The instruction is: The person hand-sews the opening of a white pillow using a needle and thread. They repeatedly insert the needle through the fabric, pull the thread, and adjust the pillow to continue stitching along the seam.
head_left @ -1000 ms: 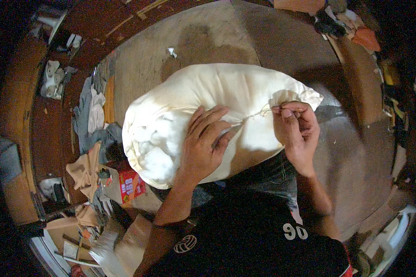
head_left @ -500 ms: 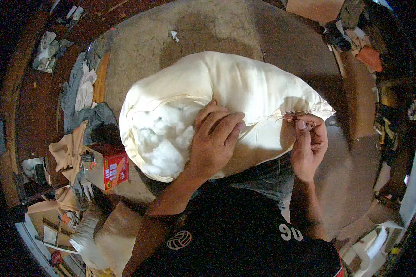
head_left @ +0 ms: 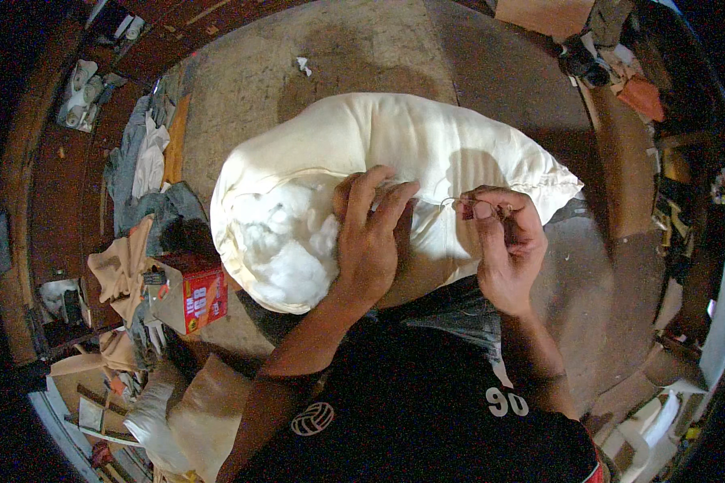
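Two fingertips of the right hand pinch a needle with thread just above the pillow on the lap. Flat and open, the left hand presses the seam beside exposed stuffing. A slip could prick those nearby fingers; a hard tug might snap the thread or pucker the seam.

red carton, heap of grey and tan cloth, orange rag, bare floor
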